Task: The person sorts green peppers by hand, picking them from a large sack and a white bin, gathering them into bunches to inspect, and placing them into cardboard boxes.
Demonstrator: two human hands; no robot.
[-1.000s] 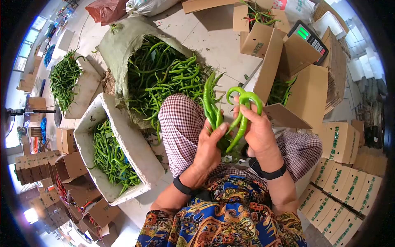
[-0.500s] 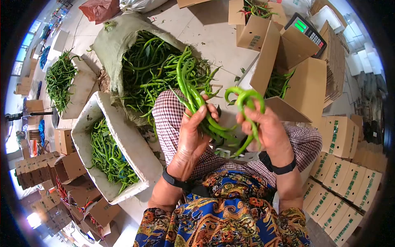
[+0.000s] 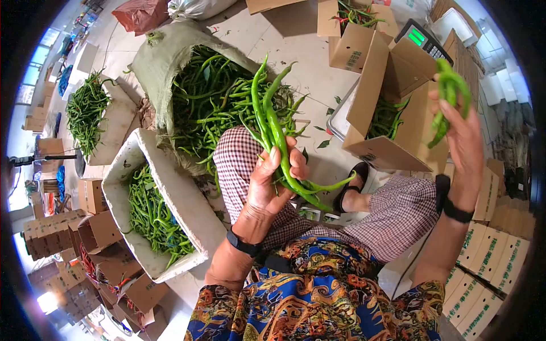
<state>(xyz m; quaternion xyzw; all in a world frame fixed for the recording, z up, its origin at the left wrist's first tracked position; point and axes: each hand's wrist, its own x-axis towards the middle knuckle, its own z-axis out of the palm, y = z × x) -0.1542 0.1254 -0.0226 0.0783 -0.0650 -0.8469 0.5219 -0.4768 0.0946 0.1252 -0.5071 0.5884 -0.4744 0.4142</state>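
We sit on the tiled floor (image 3: 296, 45) of a produce packing depot: a woven sack (image 3: 165, 57) spills green chili peppers (image 3: 222, 96), a foam crate (image 3: 182, 199) and cardboard cartons (image 3: 392, 153) hold more, beside a digital scale (image 3: 425, 41) and stacked printed boxes (image 3: 483, 284).

Long green peppers (image 3: 272, 122) in left hand (image 3: 267, 190): skin smooth, waxy, glossy. Curled peppers (image 3: 449, 94) in right hand (image 3: 463, 139): same gloss. Sack (image 3: 165, 62): coarse woven fabric, matt. White crate (image 3: 176, 190): foam, matt, grainy, scuffed. Box (image 3: 392, 153): brown cardboard, matt. Trousers (image 3: 401, 216): checked woven cloth. Floor (image 3: 296, 45): smooth pale tile, dull sheen. Wristband (image 3: 242, 245): black, matt; material unclear.
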